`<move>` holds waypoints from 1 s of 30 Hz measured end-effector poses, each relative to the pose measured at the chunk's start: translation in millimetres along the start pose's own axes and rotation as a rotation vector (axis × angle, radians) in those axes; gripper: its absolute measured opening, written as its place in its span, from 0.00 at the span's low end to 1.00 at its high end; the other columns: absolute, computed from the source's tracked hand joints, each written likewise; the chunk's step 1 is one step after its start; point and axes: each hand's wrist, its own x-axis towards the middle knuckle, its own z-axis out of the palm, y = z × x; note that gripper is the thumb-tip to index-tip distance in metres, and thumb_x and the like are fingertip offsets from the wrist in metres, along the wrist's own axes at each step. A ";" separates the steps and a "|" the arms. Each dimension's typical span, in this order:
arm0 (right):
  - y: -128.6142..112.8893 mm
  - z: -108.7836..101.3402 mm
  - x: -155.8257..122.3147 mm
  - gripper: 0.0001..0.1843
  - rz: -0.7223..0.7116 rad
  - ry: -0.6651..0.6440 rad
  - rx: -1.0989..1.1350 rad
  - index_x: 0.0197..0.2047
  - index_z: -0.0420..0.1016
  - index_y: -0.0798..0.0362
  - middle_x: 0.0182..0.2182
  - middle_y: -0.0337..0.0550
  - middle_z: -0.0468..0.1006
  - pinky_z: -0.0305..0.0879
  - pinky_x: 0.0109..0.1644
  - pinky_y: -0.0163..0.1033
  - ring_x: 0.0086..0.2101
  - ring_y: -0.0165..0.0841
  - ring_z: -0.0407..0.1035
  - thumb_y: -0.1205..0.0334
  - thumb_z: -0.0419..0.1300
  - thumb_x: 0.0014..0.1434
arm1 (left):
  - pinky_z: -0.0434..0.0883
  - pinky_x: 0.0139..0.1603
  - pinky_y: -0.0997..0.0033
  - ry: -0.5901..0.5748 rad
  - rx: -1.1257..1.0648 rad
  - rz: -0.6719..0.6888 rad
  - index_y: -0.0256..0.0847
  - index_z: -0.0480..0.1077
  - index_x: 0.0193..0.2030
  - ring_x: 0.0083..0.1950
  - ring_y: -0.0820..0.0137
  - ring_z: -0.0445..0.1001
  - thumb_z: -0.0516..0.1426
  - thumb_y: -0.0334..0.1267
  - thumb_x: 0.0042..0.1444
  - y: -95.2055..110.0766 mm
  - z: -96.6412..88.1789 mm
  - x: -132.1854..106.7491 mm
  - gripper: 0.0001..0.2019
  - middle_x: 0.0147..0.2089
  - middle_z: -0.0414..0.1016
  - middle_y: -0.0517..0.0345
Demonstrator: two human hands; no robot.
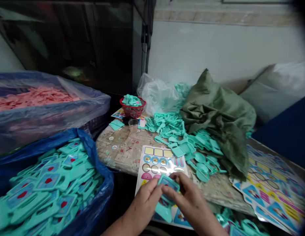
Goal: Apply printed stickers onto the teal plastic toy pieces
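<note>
- Fingers point(152, 191) of the left hand point(142, 206) and the right hand point(191, 200) are curled and pinch a flat teal plastic piece point(169, 183) from both sides, holding it in the air over the bench point(120, 147), with a blue printed face showing on it.
- At far left, a translucent plastic liner point(49, 126) wraps a mound of pink plastic pieces point(36, 97).
- Below that, a blue plastic bag point(98, 183) holds a heap of teal pieces point(51, 186), many with blue printed faces and red marks.
- On the bench's mottled top, a red plastic basket point(132, 109) is filled with teal pieces, and a small clear cup point(133, 122) stands just in front of it.
- Directly under the hands lies a sticker sheet point(157, 167) with yellow rectangles and round labels; another teal piece point(163, 212) sits just below the fingers.
- Beyond the sheet, loose teal pieces point(182, 144) spread across the bench, beside a clear plastic bag point(154, 95) and a crumpled green sack point(216, 121).
- At far right, overlapping sticker sheets point(272, 186) lie along the bench's edge, near a grey pillow point(272, 91).
</note>
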 end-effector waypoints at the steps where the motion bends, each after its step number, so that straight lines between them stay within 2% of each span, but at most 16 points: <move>1: -1.9 5.1 -2.6 0.16 0.022 -0.018 0.016 0.30 0.69 0.52 0.22 0.35 0.65 0.57 0.27 0.34 0.25 0.29 0.59 0.47 0.59 0.51 | 0.68 0.38 0.73 -0.010 0.085 -0.010 0.39 0.73 0.39 0.38 0.66 0.71 0.54 0.49 0.54 -2.1 0.6 -0.2 0.15 0.34 0.74 0.56; 3: -3.9 10.5 -7.3 0.17 0.068 -0.054 0.040 0.24 0.65 0.52 0.19 0.32 0.59 0.53 0.26 0.32 0.23 0.27 0.54 0.49 0.55 0.55 | 0.68 0.38 0.72 -0.021 0.239 -0.035 0.39 0.73 0.39 0.37 0.65 0.71 0.52 0.50 0.56 -8.1 0.8 0.2 0.17 0.33 0.74 0.55; 5: -3.8 9.8 -12.2 0.18 0.104 -0.071 0.060 0.22 0.61 0.52 0.18 0.31 0.56 0.50 0.26 0.32 0.22 0.26 0.52 0.51 0.53 0.57 | 0.69 0.39 0.71 -0.030 0.287 -0.052 0.39 0.73 0.37 0.37 0.65 0.72 0.53 0.50 0.55 -15.2 0.4 1.8 0.16 0.33 0.75 0.55; 9: 1.7 4.2 -25.4 0.19 0.143 -0.036 0.059 0.21 0.53 0.51 0.18 0.31 0.55 0.48 0.25 0.32 0.22 0.25 0.50 0.52 0.51 0.58 | 0.67 0.53 0.66 -0.029 0.219 -0.099 0.42 0.75 0.40 0.50 0.58 0.71 0.59 0.47 0.49 -26.8 3.3 5.6 0.15 0.43 0.78 0.53; 12: 11.9 3.4 -35.7 0.19 0.148 0.015 0.014 0.21 0.54 0.51 0.19 0.32 0.58 0.48 0.25 0.32 0.22 0.26 0.51 0.51 0.48 0.60 | 0.62 0.60 0.60 -0.048 0.160 -0.177 0.43 0.76 0.40 0.57 0.55 0.67 0.61 0.47 0.47 -31.7 8.5 4.4 0.15 0.47 0.77 0.53; 15: 24.5 -5.7 -46.1 0.20 0.183 0.097 -0.031 0.21 0.57 0.52 0.19 0.34 0.61 0.49 0.26 0.32 0.22 0.26 0.54 0.51 0.45 0.61 | 0.57 0.64 0.56 -0.131 0.226 -0.269 0.47 0.76 0.41 0.61 0.54 0.63 0.62 0.49 0.45 -32.0 13.0 -0.3 0.16 0.52 0.75 0.55; 17: 33.0 -24.0 -56.2 0.21 0.227 0.166 -0.060 0.21 0.59 0.51 0.18 0.35 0.63 0.51 0.26 0.33 0.21 0.27 0.55 0.49 0.45 0.60 | 0.60 0.62 0.55 -0.241 0.254 -0.321 0.48 0.76 0.43 0.60 0.54 0.65 0.61 0.52 0.46 -29.7 16.8 -3.3 0.18 0.53 0.74 0.55; 20: 50.0 -69.4 -80.9 0.22 0.306 0.308 -0.129 0.21 0.63 0.51 0.18 0.37 0.64 0.54 0.26 0.35 0.21 0.29 0.58 0.45 0.46 0.58 | 0.71 0.50 0.58 -0.414 0.154 -0.339 0.44 0.73 0.47 0.49 0.58 0.74 0.53 0.57 0.52 -27.7 23.9 -5.1 0.24 0.49 0.76 0.49; 22: 67.7 -104.0 -103.5 0.23 0.379 0.395 -0.176 0.24 0.68 0.51 0.18 0.38 0.66 0.56 0.27 0.35 0.22 0.31 0.60 0.42 0.48 0.57 | 0.73 0.45 0.62 -0.459 0.125 -0.318 0.41 0.71 0.48 0.42 0.62 0.76 0.51 0.58 0.54 -30.8 27.0 -3.8 0.25 0.45 0.78 0.48; 25: 102.6 -145.9 -139.1 0.24 0.495 0.368 -0.301 0.23 0.69 0.50 0.19 0.38 0.66 0.59 0.27 0.36 0.24 0.33 0.62 0.40 0.50 0.55 | 0.73 0.42 0.66 -0.491 0.214 -0.305 0.40 0.70 0.48 0.39 0.65 0.77 0.52 0.57 0.54 -41.4 26.1 0.2 0.24 0.44 0.78 0.50; 27: 125.7 -161.0 -158.2 0.24 0.502 0.347 -0.439 0.27 0.74 0.50 0.23 0.40 0.68 0.63 0.30 0.37 0.27 0.35 0.66 0.41 0.50 0.56 | 0.72 0.42 0.67 -0.551 0.303 -0.305 0.41 0.69 0.48 0.39 0.67 0.77 0.50 0.56 0.56 -48.1 23.8 2.8 0.23 0.44 0.78 0.52; 30: 149.2 -163.4 -173.6 0.25 0.468 0.424 -0.563 0.39 0.78 0.50 0.32 0.46 0.72 0.67 0.41 0.40 0.35 0.38 0.69 0.43 0.48 0.58 | 0.71 0.45 0.69 -0.638 0.444 -0.255 0.44 0.68 0.48 0.42 0.68 0.76 0.48 0.52 0.59 -50.4 24.7 5.0 0.19 0.45 0.78 0.56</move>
